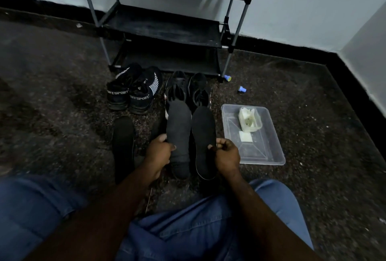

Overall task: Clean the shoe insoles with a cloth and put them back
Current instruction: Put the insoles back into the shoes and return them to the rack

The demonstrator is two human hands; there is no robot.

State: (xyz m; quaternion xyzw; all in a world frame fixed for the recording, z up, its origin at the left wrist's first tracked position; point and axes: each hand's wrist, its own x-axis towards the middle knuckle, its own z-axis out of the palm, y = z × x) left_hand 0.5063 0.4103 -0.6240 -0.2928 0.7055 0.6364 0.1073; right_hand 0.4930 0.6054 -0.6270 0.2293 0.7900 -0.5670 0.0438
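The left forearm and right forearm reach forward, bare, drawing slightly together. The left hand curls thumb and fingers round the near edge of a grey insole. The right hand, on that insole's far side, pinches a black insole, knuckles up.

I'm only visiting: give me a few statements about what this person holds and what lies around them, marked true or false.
1. The left hand grips a grey insole. True.
2. The right hand is empty. False: it grips a black insole.
3. A clear tray lies on the floor to the person's right. True.
4. Both shoe pairs stand on shelves. False: the sport shoes and the black shoes stand on the floor before the shoe rack.
5. A third insole lies on the floor left of the left hand. True.
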